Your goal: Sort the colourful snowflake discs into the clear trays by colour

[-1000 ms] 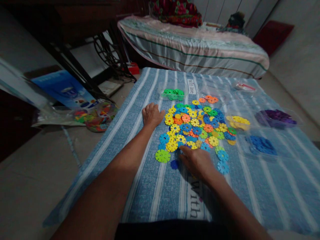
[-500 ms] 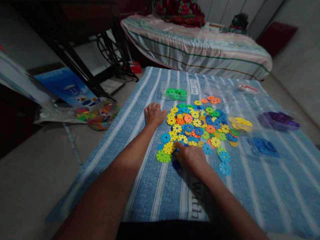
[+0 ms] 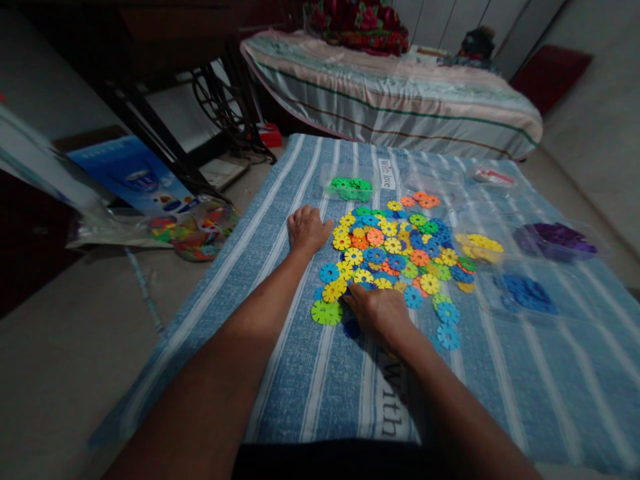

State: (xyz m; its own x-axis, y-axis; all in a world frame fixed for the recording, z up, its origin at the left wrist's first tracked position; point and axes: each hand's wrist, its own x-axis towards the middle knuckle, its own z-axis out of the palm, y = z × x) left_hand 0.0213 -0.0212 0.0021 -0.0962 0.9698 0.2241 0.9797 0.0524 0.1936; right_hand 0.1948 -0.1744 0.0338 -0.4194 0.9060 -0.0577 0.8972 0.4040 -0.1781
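Note:
A heap of flat, flower-shaped plastic discs in yellow, blue, orange and green lies on a blue striped cloth. My left hand rests flat on the cloth at the heap's left edge, fingers together and stretched out, holding nothing. My right hand lies palm down over the heap's near edge, fingers curled onto a few discs; what is under it is hidden. A green disc and a dark blue disc lie just left of that hand.
Clear bags of sorted discs lie around the heap: green, orange, yellow, purple, blue. A bed stands beyond the cloth. A bag of mixed discs and a blue box lie on the floor left.
My right hand has slid a little to the left and forward along the heap's near edge, nearer the green disc. My left hand has stayed in place.

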